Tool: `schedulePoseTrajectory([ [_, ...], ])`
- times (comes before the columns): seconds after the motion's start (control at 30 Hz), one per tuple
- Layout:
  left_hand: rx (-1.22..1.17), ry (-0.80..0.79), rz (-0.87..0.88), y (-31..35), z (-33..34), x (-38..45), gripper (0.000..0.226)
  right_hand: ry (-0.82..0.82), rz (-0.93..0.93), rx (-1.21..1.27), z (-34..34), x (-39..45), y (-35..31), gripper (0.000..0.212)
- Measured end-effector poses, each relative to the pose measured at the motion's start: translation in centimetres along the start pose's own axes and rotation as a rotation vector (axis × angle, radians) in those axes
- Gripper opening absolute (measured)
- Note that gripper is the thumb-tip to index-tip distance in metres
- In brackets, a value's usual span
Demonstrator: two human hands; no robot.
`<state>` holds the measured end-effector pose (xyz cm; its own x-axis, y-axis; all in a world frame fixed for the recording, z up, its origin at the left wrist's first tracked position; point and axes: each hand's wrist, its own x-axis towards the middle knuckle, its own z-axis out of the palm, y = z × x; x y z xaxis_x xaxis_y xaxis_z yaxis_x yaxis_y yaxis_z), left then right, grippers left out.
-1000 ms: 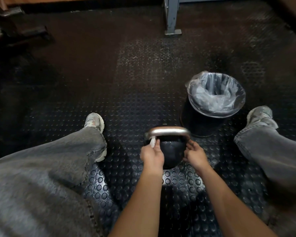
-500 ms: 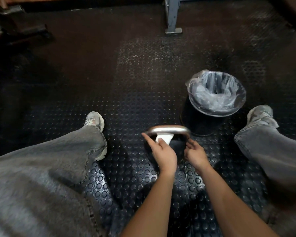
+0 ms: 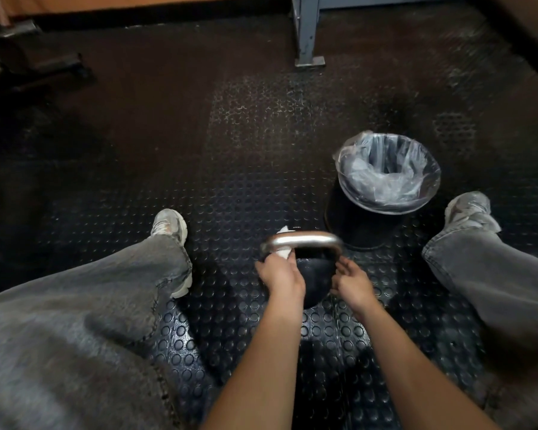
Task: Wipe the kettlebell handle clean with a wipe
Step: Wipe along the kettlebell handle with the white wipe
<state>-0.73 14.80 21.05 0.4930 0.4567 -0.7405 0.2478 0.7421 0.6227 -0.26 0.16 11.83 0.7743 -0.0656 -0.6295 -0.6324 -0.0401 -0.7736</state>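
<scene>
— Where's the kettlebell from where you stand?

— On the studded floor mat, between the person's feet, just to the near-left of the lined bin. The bin is the closest thing to it, a little beyond and to the right.

— And the handle?

— The handle runs left to right across the top of the kettlebell, a bare metal bar, shiny, bending down at each end into the dark round body. No marks on it that I can make out from here.

— Which hand has the wipe?

— The left hand. It's at the left bend of the handle, fingers curled, pinching a bunched white wipe against the metal. A corner of the wipe pokes up behind the bar too, so it looks wrapped around that end.

— The other hand?

— The right hand sits at the right bend, fingers curled in toward the handle's leg and the kettlebell's shoulder. It seems to steady the kettlebell, though I can't tell whether it truly grips or only touches.

— So which way would the wipe go?

— I'd guess rightward along the bar, toward the bin side. The whole top stretch lies to the right of the left hand's grip, and that hand is nearest it.
</scene>
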Motion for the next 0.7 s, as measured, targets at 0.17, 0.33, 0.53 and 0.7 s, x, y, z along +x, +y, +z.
schedulePoseTrajectory([
  [0.17, 0.415, -0.07, 0.288, -3.7, -0.7, -2.8, 0.066, 0.016, -0.009, -0.011, 0.1, -0.1, -0.1, 0.073],
  [0.33, -0.118, 0.039, 0.111, -1.8, 0.5, -0.3, 0.063, 0.004, -0.002, -0.014, 0.1, -0.1, 0.0, 0.07],
  [0.53, 0.231, 0.009, -0.041, -0.8, -2.8, 1.6, 0.044, -0.001, 0.017, 0.008, 0.1, -0.1, -0.1, 0.07],
  [0.7, -0.167, 0.069, -0.081, 0.2, 0.0, 0.5, 0.025, 0.02, 0.017, 0.003, 0.2, -0.3, -0.4, 0.067],
])
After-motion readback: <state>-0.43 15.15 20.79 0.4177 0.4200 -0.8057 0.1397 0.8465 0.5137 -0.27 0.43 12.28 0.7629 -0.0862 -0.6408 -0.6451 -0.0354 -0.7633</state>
